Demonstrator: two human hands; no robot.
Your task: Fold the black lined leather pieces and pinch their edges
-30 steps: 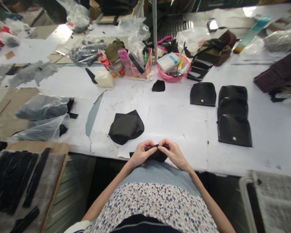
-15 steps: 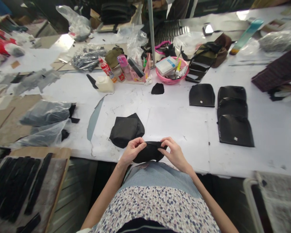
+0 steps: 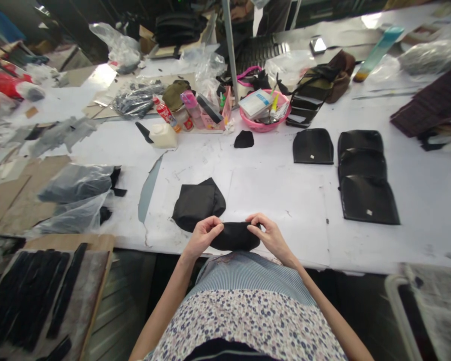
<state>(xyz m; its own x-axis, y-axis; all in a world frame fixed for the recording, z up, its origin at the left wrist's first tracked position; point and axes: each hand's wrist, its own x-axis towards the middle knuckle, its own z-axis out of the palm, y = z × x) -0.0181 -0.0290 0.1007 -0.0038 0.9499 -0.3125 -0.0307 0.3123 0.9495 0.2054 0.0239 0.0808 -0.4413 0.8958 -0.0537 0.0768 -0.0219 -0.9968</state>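
Left hand (image 3: 202,235) and right hand (image 3: 271,236) pinch opposite ends of a black fabric piece (image 3: 235,235) at the table (image 3: 285,200) edge, stretching it flat, a folded black stack (image 3: 198,203) at eleven o'clock

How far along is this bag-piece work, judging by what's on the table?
Seemingly done: four flat black panels lie in neat rows at right. In hand: left hand and right hand pinch one black fabric piece at the table edge. Possibly left: a folded black fabric pile beside it.
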